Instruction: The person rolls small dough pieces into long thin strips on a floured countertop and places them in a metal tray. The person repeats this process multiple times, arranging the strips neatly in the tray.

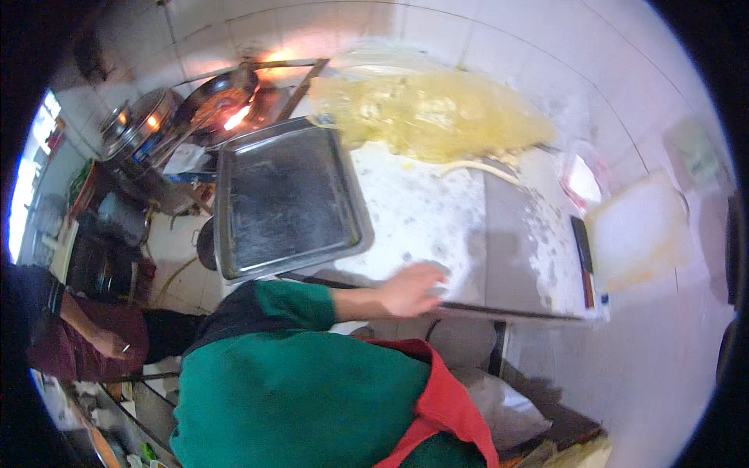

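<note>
My left hand [412,291] reaches across the front edge of the white table [421,226]. Its fingers look spread with nothing between them, though they are somewhat blurred. Flour and damp-looking spots cover the tabletop near the hand. To the hand's upper left lies a large dark rectangular metal tray [289,199] with nothing in it. Toward the back, a yellowish see-through plastic sheet [437,109] covers pale lumps that look like dough. A pale dough strip [480,168] pokes out at the sheet's front edge. My right hand is out of sight.
A wok [214,100] stands over open flame at the back left, with metal pots [152,109] beside it. By the right wall are a dark-bladed knife [581,243], a whitish board [640,230] and a bag of white powder [583,181]. Another person's hand [111,343] holds a small white stick at the left.
</note>
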`<state>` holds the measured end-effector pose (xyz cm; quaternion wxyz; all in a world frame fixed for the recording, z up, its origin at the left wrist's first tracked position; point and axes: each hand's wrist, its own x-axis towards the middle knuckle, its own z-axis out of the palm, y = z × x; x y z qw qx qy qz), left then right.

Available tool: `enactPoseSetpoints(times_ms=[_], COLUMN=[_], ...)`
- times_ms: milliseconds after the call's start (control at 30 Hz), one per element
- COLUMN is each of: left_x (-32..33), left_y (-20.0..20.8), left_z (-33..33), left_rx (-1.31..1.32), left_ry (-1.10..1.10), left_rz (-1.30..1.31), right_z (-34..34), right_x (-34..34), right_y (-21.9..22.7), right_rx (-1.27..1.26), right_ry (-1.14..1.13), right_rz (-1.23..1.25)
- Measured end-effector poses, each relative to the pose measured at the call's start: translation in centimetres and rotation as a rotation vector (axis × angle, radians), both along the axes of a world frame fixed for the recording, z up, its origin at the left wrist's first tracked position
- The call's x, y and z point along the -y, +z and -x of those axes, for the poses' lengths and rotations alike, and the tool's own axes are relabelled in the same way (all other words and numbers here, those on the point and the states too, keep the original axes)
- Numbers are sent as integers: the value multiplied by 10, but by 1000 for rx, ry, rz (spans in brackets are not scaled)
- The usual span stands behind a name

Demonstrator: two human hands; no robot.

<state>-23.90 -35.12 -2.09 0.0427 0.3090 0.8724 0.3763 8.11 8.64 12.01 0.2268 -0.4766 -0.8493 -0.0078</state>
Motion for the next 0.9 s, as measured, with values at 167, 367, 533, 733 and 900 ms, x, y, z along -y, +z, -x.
enactPoseSetpoints(times_ms=[167, 367, 533, 733, 900], left_x=[170, 190, 163, 146, 83], left_y=[-5, -18, -41, -10, 29], left_z=[-44, -84, -78, -71, 24], left_rx=[-352, -94, -73, -16, -236], left_ry=[574, 761, 968, 996, 881], left_rz=[406, 615, 638, 534, 224], right_z=[196, 364, 502, 613, 672], right_x=[2, 62, 91, 97, 104], right_y=[-50, -107, -126, -166, -186], right_rx=[-155, 149, 511, 209, 28], right_ry=[671, 1167, 1085, 1158, 1299], right_rz=[310, 379, 344, 422, 269])
